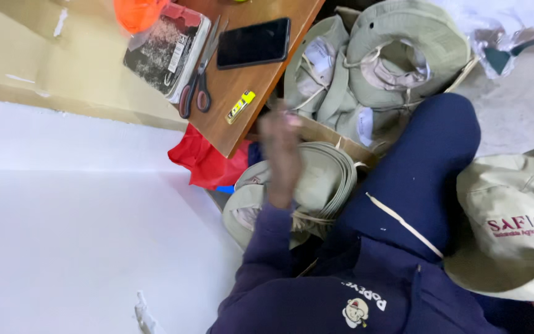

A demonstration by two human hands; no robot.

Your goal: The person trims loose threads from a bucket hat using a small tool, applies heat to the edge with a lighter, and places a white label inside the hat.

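The person wears a dark navy long-sleeved top [316,303] with a small round cartoon patch [355,312] and white lettering on the chest. The sleeve [261,247] ends at the wrist of the left hand [281,154]. Trousers [421,173] are matching navy.

The hat [514,222] at the right edge of the frame is matt khaki cloth with stitched seams, and the stack of hats [316,179] at the centre is the same dull woven fabric with pale cord ties. The bench [242,93] at the upper middle is smooth brown wood with a light sheen. On it, the phone [254,42] has a glossy black glass face, and the scissors [200,68] have bare metal blades with dark red plastic handles. The sleeve [267,247] at the lower centre is soft navy cloth. The red bag [208,162] under the bench looks like thin, slightly shiny fabric.
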